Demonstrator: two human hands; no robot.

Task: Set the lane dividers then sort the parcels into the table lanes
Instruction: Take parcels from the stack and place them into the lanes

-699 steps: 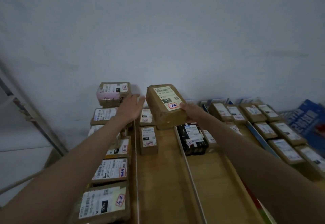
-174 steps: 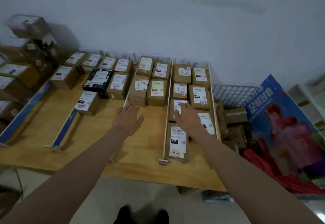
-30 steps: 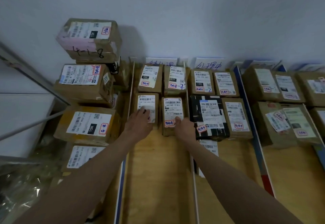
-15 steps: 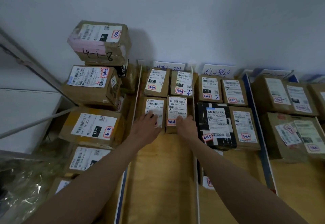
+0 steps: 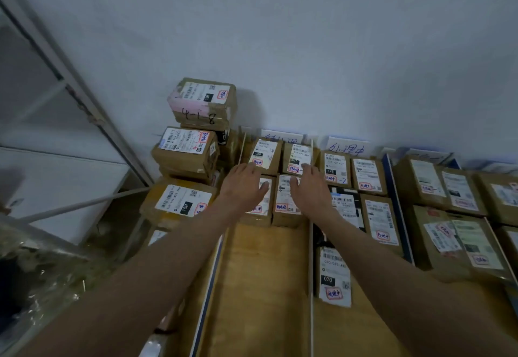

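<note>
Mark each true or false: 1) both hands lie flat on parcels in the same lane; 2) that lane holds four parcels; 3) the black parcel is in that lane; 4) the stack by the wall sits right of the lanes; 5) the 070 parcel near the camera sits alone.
1) True: the left hand and right hand rest on the front two parcels.
2) True: two rows of two.
3) False: the black parcel is one lane to the right, past the white divider.
4) False: the stacked boxes stand left.
5) True: the 070 parcel touches none.
</note>
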